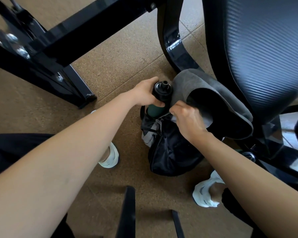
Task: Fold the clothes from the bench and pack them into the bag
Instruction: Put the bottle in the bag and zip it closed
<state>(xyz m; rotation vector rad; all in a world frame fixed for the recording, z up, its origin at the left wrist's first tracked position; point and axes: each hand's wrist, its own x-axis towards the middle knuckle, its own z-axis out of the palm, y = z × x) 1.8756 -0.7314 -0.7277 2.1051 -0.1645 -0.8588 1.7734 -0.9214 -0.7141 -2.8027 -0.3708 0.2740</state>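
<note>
L hand (145, 93) is clenched round the black screw cap of a dark-green drink bottle w/ black spout lid (162, 91). The bottle stands upright, its lower end inside the open top of a black nylon sports bag (172, 152). The bag sits on the brown speckled cork-look floor (119, 57), btwn the person's two white trainers (110, 158).

R hand (187, 121) has fingers curled tight, pinching the lower edge of a grey soft-knit garment w/ dark lining (196, 85), right at the bag's mouth and just beside the bottle. Can't tell if it pinches the bag's rim too. The garment hangs off the black ribbed padded bench (265, 48) at right, upper part draped over the bench edge.

Some lighter grey fabric (150, 134) shows at the bag's left side. A glossy black metal frame w/ bolts (58, 40) crosses upper left.
</note>
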